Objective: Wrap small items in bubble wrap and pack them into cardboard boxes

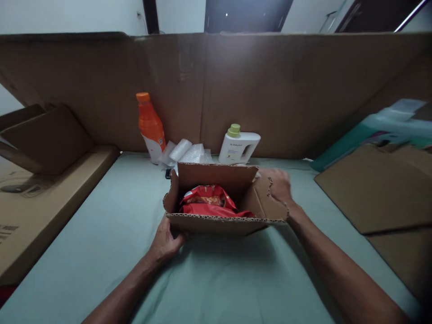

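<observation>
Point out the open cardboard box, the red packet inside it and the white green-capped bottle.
Open cardboard box (pixel 219 226), head view: middle of its near outer wall.
Red packet (pixel 207 209), head view: its plain red near part.
White green-capped bottle (pixel 232 148), head view: its front, left of the handle.

The left hand, blurred right hand and both slender forearms are bare.

Free cloth left of the box, white bottle behind

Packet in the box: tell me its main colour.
The packet is mainly red, seen best in the head view.
</observation>
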`<state>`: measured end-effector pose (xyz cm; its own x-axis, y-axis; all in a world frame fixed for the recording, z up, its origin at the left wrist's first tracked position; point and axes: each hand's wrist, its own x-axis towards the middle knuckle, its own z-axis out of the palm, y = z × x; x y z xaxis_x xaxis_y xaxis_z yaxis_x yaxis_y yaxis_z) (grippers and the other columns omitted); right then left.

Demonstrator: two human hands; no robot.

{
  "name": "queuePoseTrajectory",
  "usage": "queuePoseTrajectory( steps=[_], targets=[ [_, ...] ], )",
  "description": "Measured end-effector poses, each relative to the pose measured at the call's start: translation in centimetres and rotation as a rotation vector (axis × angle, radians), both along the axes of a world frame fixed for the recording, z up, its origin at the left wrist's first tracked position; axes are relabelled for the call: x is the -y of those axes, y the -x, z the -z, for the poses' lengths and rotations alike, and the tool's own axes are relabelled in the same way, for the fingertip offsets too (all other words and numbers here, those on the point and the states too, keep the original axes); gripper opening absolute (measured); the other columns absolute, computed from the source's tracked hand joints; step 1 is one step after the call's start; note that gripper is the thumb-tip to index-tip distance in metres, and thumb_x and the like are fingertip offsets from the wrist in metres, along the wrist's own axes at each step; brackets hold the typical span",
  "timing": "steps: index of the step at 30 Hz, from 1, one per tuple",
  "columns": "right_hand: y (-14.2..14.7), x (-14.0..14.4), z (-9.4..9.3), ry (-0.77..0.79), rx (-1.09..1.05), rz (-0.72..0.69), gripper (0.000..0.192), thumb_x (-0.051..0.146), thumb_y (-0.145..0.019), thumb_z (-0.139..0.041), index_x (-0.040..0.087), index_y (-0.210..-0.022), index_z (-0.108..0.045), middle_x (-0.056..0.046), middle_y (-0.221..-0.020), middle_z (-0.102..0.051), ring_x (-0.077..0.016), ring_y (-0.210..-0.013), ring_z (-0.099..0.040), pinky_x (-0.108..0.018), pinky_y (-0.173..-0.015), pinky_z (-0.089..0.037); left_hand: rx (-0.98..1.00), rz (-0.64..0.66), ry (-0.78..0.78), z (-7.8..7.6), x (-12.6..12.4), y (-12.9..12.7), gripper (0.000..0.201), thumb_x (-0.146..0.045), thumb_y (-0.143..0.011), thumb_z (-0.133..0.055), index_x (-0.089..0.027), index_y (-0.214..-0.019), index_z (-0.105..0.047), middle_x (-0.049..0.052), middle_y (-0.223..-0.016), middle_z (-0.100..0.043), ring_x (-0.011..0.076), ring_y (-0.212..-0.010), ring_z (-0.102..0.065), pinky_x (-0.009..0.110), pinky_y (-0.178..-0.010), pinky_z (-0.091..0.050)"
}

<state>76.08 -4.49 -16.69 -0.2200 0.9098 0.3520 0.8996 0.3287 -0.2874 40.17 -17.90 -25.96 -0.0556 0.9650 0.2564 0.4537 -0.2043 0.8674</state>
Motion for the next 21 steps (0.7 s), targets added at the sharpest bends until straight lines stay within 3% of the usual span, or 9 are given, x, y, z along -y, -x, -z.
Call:
queuePoseTrajectory(
  steps=[2, 5, 8, 12, 15, 17, 19, 21],
  targets=[
    [-2.6, 3.5, -0.9, 0.041, -0.056, 0.135, 0.045, 0.057, -0.094, -0.039, 0.024, -0.083, -0.068, -0.012, -0.077, -0.068, -0.0331, -0.077, -0.064, -0.047, -0.071, -0.048, 0.009, 0.027, 0.005, -0.2, 0.0, 0.2, 0.045, -0.034, -0.073, -0.065, -0.017, -0.114, -0.061, 0.011, -0.108, -0.070, 0.0293, -0.103, -0.067, 0.045, -0.094, -0.056],
    [-5.2, 9.7, -1.8, 0.267, -0.294, 0.201, 0.053, 0.071, -0.089, -0.045, 0.023, -0.069, -0.057, -0.004, -0.066, -0.059, -0.0219, -0.063, -0.055, -0.035, -0.060, -0.044, 0.011, 0.032, -0.001, -0.2, -0.1, 0.6, 0.048, -0.037, -0.073, -0.066, -0.016, -0.116, -0.059, 0.010, -0.107, -0.069, 0.0291, -0.101, -0.067, 0.044, -0.090, -0.057],
    [-5.8, 14.8, -1.9, 0.519, -0.617, 0.214, 0.059, 0.079, -0.082, -0.053, 0.022, -0.066, -0.052, -0.002, -0.067, -0.055, -0.0187, -0.063, -0.050, -0.032, -0.060, -0.041, 0.001, 0.027, -0.013, -0.1, -0.4, 0.7, 0.051, -0.037, -0.072, -0.068, -0.016, -0.117, -0.058, 0.009, -0.107, -0.068, 0.0294, -0.101, -0.066, 0.044, -0.090, -0.056],
    [-5.5, 18.9, -1.3, 0.669, -0.676, 0.215, 0.057, 0.076, -0.080, -0.060, 0.022, -0.065, -0.050, -0.001, -0.067, -0.052, -0.0176, -0.063, -0.047, -0.031, -0.059, -0.038, -0.023, 0.005, -0.039, -1.3, 0.0, 0.5, 0.061, -0.036, -0.073, -0.069, -0.015, -0.128, -0.054, 0.013, -0.120, -0.064, 0.0320, -0.114, -0.062, 0.049, -0.100, -0.052],
    [-4.3, 21.0, -0.7, 0.770, -0.742, 0.201, 0.058, 0.076, -0.078, -0.062, 0.021, -0.065, -0.049, 0.001, -0.064, -0.048, -0.0147, -0.059, -0.043, -0.029, -0.056, -0.034, -0.056, -0.106, -0.161, -3.4, 2.5, 0.2, 0.074, -0.036, -0.078, -0.069, -0.015, -0.143, -0.043, 0.018, -0.143, -0.052, 0.0349, -0.136, -0.049, 0.055, -0.117, -0.037],
    [-2.6, 21.8, -0.2, 0.831, -0.785, 0.133, 0.057, 0.075, -0.078, -0.063, 0.020, -0.068, -0.050, 0.002, -0.064, -0.048, -0.0131, -0.058, -0.043, -0.027, -0.055, -0.033, -0.070, -0.108, -0.212, -4.7, 5.4, -0.5, 0.077, -0.037, -0.083, -0.067, -0.020, -0.151, -0.035, 0.016, -0.154, -0.043, 0.0331, -0.143, -0.042, 0.054, -0.121, -0.032],
    [-0.1, 21.9, 0.4, 0.878, -0.793, 0.031, 0.056, 0.073, -0.080, -0.063, 0.019, -0.070, -0.052, 0.002, -0.067, -0.050, -0.0126, -0.061, -0.044, -0.026, -0.055, -0.034, -0.064, -0.034, -0.170, -5.3, 8.8, -1.8, 0.079, -0.039, -0.086, -0.066, -0.024, -0.155, -0.030, 0.014, -0.155, -0.043, 0.0313, -0.141, -0.046, 0.053, -0.118, -0.038],
    [2.9, 21.2, 1.0, 0.905, -0.769, -0.086, 0.057, 0.074, -0.083, -0.059, 0.018, -0.071, -0.055, 0.001, -0.068, -0.052, -0.0130, -0.063, -0.046, -0.025, -0.056, -0.035, -0.057, 0.051, -0.072, -5.0, 11.7, -3.4, 0.087, -0.042, -0.083, -0.069, -0.024, -0.157, -0.026, 0.015, -0.151, -0.048, 0.0315, -0.131, -0.055, 0.051, -0.111, -0.046]
  ],
)
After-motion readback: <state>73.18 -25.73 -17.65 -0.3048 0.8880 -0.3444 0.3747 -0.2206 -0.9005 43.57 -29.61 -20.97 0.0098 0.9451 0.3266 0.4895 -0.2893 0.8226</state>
